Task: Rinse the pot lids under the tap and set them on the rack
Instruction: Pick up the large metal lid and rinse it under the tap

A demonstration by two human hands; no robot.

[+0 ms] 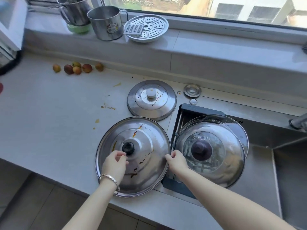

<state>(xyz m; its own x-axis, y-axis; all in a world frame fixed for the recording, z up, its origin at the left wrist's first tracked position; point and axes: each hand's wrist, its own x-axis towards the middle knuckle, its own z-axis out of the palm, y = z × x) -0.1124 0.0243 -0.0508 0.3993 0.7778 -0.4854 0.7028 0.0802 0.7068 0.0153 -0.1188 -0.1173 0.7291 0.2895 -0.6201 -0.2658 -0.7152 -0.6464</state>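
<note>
A large steel lid (146, 135) with a black knob and brown stains lies flat on the counter. My left hand (115, 163) rests on it just below the knob, fingertips touching the knob. My right hand (177, 161) pinches the lid's right rim. Behind it sits a smaller stained steel lid (166, 103) with a white knob. On the dark rack (201, 110) across the sink's left end lies a steel-rimmed lid (230, 166) with a dark knob, over a glass lid (232, 123). The tap (299, 121) shows at the right edge.
The steel sink (290, 163) takes up the right side. Several small fruits (77, 68) lie on the counter at the back left. Two metal mugs (106, 22) and a perforated steamer plate (147, 28) stand on the window sill. Food smears dot the counter.
</note>
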